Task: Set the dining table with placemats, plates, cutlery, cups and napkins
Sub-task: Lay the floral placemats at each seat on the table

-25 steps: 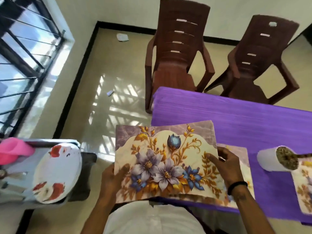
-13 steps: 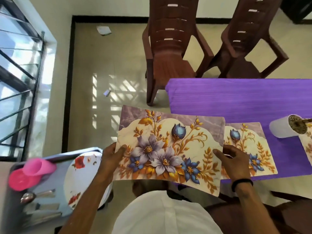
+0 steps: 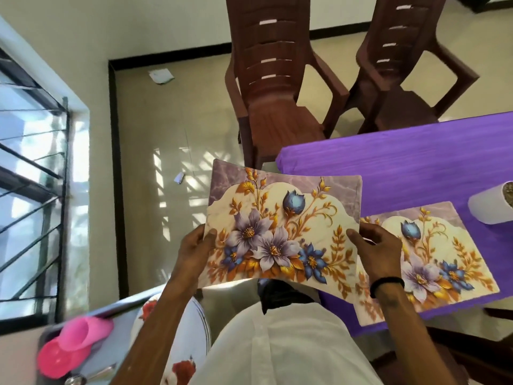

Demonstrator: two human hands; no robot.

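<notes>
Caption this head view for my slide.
Both hands, left and right, hold a floral placemat beside the purple table.

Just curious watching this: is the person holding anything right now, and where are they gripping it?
Yes, a floral placemat, gripped by both hands: left hand at its left edge, right hand at its right edge.

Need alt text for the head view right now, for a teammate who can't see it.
Both hands, left hand and right hand, hold a floral placemat in the air beside the purple table, where a matching placemat already lies. Two brown chairs stand beyond.
</notes>
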